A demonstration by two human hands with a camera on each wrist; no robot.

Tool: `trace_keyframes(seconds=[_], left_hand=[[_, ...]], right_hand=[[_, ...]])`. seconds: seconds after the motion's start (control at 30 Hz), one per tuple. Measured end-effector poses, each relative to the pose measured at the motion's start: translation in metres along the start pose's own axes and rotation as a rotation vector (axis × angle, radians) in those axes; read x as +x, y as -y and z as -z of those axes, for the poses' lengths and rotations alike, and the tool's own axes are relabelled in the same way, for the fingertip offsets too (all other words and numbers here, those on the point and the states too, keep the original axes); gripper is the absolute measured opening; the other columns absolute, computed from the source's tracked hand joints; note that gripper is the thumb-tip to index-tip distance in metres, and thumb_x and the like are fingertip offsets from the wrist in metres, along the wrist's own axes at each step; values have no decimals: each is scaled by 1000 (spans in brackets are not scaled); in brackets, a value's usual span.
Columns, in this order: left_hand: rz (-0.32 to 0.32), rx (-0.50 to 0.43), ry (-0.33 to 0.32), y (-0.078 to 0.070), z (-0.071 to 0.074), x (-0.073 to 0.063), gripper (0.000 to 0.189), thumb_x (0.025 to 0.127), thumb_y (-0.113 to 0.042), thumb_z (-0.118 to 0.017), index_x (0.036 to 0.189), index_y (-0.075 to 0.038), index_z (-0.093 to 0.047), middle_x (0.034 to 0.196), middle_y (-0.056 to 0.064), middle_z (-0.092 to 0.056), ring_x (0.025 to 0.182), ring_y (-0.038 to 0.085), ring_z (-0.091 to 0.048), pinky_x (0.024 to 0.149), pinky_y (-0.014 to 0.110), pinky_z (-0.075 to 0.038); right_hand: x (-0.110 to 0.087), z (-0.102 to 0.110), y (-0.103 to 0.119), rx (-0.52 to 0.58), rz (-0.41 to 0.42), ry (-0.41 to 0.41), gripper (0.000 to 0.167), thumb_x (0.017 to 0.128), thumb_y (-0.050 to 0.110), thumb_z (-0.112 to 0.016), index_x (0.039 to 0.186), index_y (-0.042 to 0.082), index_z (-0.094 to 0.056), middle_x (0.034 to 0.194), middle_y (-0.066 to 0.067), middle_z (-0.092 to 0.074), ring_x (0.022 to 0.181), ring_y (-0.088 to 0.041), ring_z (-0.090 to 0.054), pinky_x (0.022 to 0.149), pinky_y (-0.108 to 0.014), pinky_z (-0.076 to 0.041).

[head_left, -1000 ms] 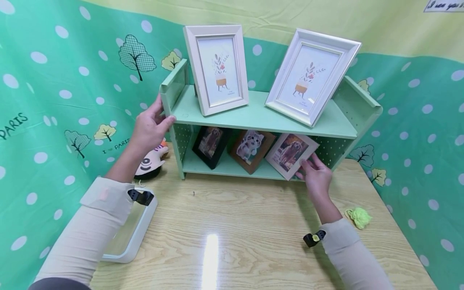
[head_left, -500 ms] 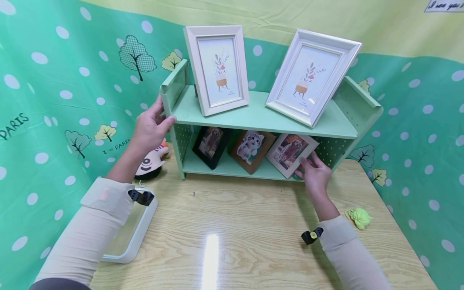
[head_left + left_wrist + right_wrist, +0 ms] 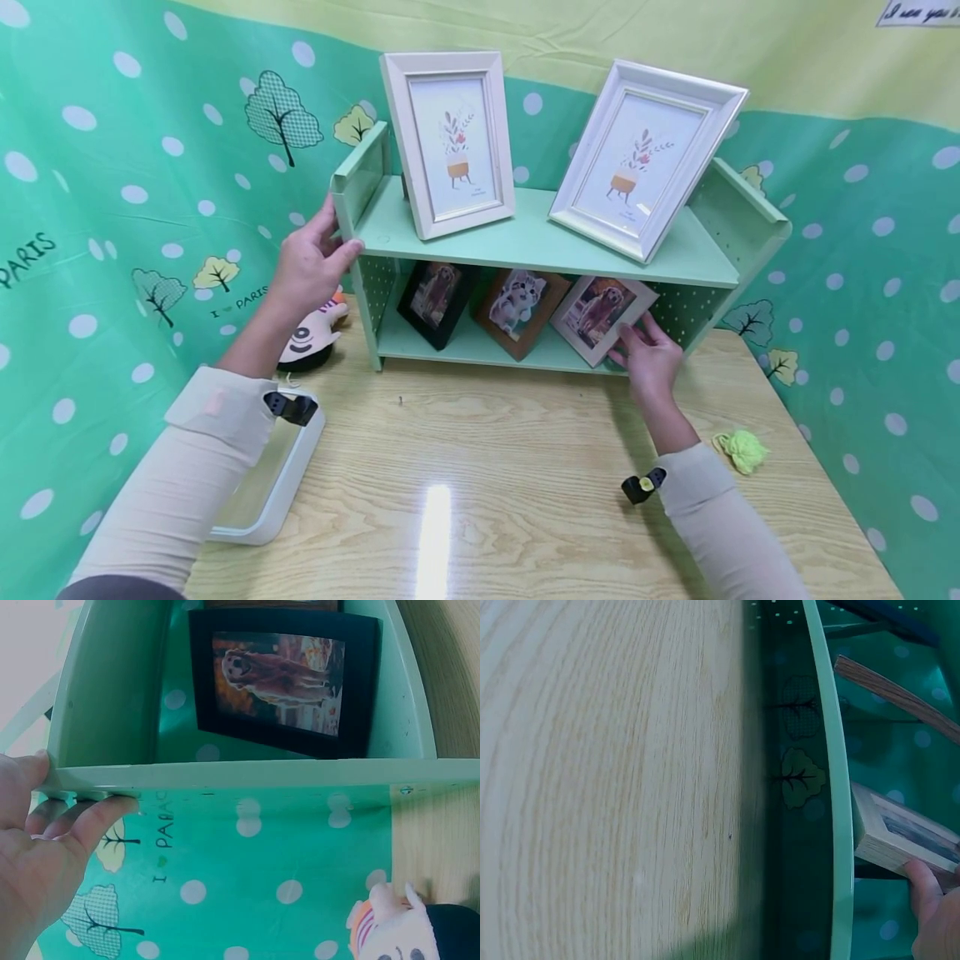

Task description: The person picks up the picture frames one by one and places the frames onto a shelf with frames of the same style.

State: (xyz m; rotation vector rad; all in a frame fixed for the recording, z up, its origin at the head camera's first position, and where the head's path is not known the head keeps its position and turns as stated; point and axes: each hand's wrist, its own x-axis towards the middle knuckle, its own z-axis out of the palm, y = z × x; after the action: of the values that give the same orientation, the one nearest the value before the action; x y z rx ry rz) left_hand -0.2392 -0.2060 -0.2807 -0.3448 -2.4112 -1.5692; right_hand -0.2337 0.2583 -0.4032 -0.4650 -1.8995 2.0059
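A light-green shelf point(image 3: 480, 242) stands on the table. My left hand point(image 3: 311, 260) grips the front of its left side panel, with fingers and thumb on either side of the edge in the left wrist view. On the lower board, my right hand point(image 3: 651, 360) holds a pale wooden picture frame point(image 3: 600, 317) with a dog photo by its lower right edge. The frame leans back there, beside a brown picture frame point(image 3: 521, 312) with a kitten photo. Farther left leans a black picture frame point(image 3: 360, 690) with a dog photo. Some right fingers are hidden behind the pale frame.
Two white picture frames point(image 3: 450, 146) stand on the upper board. A plush toy point(image 3: 311, 337) and a white-rimmed tray or mirror point(image 3: 288, 492) lie at the left. Green yarn point(image 3: 742, 452) lies at the right. A spotted cloth point(image 3: 180, 150) hangs behind.
The lower edge of the pale frame has shifted slightly back and up, with my right hand moving slightly left along with it. My left hand keeps its place on the shelf.
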Motion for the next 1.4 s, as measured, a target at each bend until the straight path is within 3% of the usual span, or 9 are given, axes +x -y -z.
trace_keyframes(seconds=[0.2,0.47,0.77,1.07,1.2,1.4], left_hand=[[-10,10,0,-1,-1,0,74,105,-20,-57,158,-46,-12,168,4,-27,146,36,-43,107,48,-52],[-26,-3,8,0,0,1,75,105,-19,-58,158,-46,-13,168,6,-28,145,38,-44,106,46,-53],[-30,10,1,0,2,0,75,105,-21,-58,158,-47,-12,169,4,-26,146,39,-43,105,46,-53],[-7,22,1,-3,0,-2,75,104,-28,-59,157,-50,-10,169,2,-26,148,37,-41,109,50,-50],[-40,34,-29,-2,0,-6,76,103,-31,-61,157,-49,-11,167,2,-30,149,33,-40,112,50,-48],[-178,87,-143,-12,4,-21,79,101,-22,-65,160,-40,-17,167,-7,-28,154,15,-31,120,42,-43]], right_hand=[[0,0,2,-37,2,-1,56,97,16,-70,146,36,-50,143,-20,-60,89,-4,-75,75,-27,-65],[-2,0,2,-7,3,2,59,96,13,-72,148,30,-50,140,-23,-61,82,-4,-75,73,-25,-65],[-1,1,6,3,-19,31,63,96,13,-71,151,30,-46,141,-21,-61,90,-5,-75,79,-25,-65],[-8,9,8,-83,7,38,66,97,18,-70,155,25,-41,146,-18,-57,99,-3,-74,82,-26,-64],[-11,12,11,-90,11,17,63,97,19,-71,154,28,-44,148,-15,-57,109,-5,-71,84,-28,-64],[-23,18,14,-172,120,41,61,98,24,-70,154,27,-44,148,-13,-58,120,-6,-67,85,-20,-63]])
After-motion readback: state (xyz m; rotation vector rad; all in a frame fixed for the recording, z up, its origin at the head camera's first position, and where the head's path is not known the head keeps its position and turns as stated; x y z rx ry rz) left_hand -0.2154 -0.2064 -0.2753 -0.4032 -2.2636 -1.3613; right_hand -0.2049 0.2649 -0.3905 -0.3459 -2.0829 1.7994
